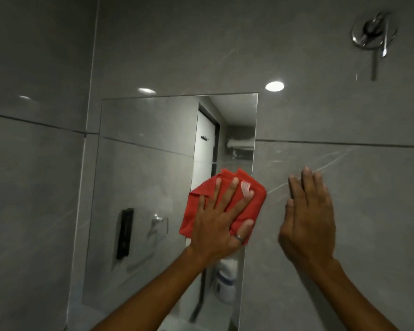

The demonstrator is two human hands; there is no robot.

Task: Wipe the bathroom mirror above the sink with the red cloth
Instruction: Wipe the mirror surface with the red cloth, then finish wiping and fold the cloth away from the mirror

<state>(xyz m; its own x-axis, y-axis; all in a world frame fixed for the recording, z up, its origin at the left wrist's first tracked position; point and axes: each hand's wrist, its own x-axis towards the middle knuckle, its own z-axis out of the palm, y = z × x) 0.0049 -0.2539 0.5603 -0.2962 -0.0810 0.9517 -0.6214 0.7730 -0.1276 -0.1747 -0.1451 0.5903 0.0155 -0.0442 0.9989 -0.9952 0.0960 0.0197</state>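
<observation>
The frameless mirror (148,177) is set in the grey tiled wall, left of centre. My left hand (221,218) lies flat with spread fingers on the crumpled red cloth (256,204), pressing it against the mirror's right edge, about mid-height. A ring shows on one finger of that hand. My right hand (307,216) rests flat on the bare wall tile just right of the mirror, fingers together, holding nothing. The sink is not in view.
A chrome shower mixer (374,32) is mounted on the wall at the upper right. The mirror reflects a white door, a black wall-mounted holder, a chrome towel ring and a shelf. Grey tile (344,115) surrounds the mirror on all sides.
</observation>
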